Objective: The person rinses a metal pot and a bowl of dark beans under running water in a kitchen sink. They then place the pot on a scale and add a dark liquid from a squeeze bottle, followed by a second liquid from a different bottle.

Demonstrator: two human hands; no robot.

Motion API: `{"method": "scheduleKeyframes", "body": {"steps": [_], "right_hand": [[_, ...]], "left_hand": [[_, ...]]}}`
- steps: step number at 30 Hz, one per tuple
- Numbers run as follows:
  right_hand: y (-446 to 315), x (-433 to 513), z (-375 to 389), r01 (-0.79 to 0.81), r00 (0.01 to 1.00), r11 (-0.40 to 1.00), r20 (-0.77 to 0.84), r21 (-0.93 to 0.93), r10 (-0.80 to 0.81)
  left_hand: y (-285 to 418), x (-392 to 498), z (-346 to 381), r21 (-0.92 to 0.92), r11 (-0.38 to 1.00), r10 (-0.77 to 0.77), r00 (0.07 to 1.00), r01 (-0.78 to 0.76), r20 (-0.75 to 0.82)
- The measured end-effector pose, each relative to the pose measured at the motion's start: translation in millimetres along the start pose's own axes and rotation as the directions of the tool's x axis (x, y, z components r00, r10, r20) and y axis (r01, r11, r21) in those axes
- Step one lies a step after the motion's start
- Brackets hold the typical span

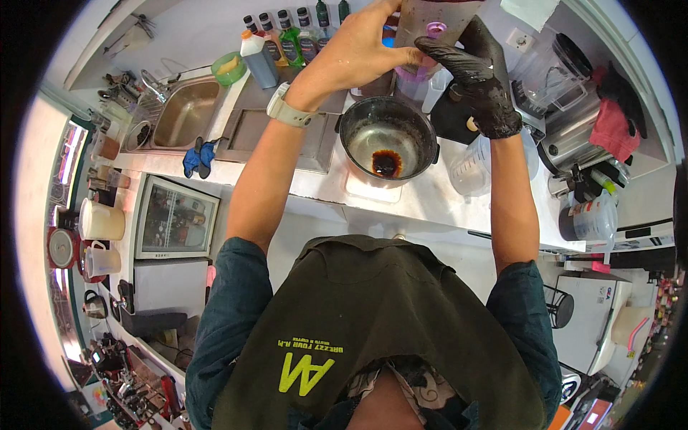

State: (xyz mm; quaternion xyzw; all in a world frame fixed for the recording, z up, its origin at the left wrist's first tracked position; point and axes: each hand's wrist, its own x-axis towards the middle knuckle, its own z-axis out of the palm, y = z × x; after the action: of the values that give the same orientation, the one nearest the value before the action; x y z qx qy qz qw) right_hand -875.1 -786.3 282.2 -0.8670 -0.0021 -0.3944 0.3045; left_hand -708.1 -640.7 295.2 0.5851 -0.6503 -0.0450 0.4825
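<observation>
A clear plastic container (441,19) with dark residue inside is raised at the top edge of the view, its upper part cut off. A small purple ring-shaped part (436,29) shows on its front. My left hand (365,48), bare and with a pale watch at the wrist, grips it from the left. My right hand (478,80), in a wet black glove, holds it from the right. In front of my hands stands a metal pot (355,140) with dark side handles. A small pool of dark brown liquid (387,163) lies on its bottom.
The pot sits on a flat white base (373,191) near the counter's front edge. A measuring jug (468,169) stands right, a blender jar (556,75) farther right. Several syrup bottles (290,37) line the wall. At left are a sink (188,113) and a blue cloth item (199,158).
</observation>
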Motion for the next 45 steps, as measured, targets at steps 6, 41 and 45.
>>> {"method": "scheduleKeyframes", "body": {"steps": [6,41,45], "right_hand": [[-1,-29,34,-0.072,0.984,0.959,-0.136,0.274,0.112],[21,-29,35,-0.263,0.954,0.831,0.006,0.490,0.299],[-10,-25,18,0.003,0.996,0.985,-0.086,0.172,0.011]], "left_hand": [[-29,-21,27,0.041,0.950,0.310,0.926,-0.309,-0.215],[-44,-23,36,-0.060,0.996,0.067,0.996,-0.071,-0.063],[-13,-16,19,-0.041,0.991,0.121,0.988,-0.126,-0.094]]}}
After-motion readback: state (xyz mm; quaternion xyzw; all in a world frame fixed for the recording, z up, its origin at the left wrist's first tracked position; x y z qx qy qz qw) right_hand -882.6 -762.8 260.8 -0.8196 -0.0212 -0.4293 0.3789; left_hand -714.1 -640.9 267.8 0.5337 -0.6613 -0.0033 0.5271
